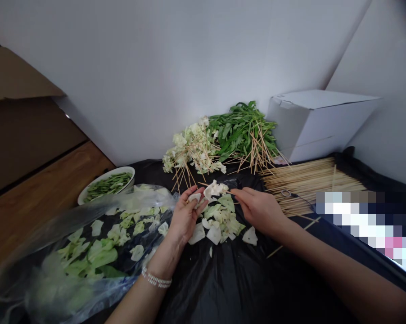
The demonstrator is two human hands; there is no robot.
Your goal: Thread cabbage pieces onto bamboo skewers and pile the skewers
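My left hand (187, 213) pinches a pale cabbage piece (194, 197) between thumb and fingers. Close beside it, my right hand (259, 209) grips the end of a wooden skewer, its fingers closed round the stick. White cabbage pieces (215, 190) are threaded on this skewer, between the two hands. Just below lies a heap of cut cabbage leaves (221, 225) on black plastic sheeting (219, 288). Left of my left forearm, a clear plastic bag (37, 252) holds more loose cabbage leaves (101, 254).
Against the wall lie finished-looking cabbage skewers (192, 146) and leafy green skewers (241, 130). A white box (307, 121) stands at the back right, with many bare skewers (304, 180) before it. A white bowl (133, 182) of green pieces is at left. A blurred-out screen (372, 229) lies right.
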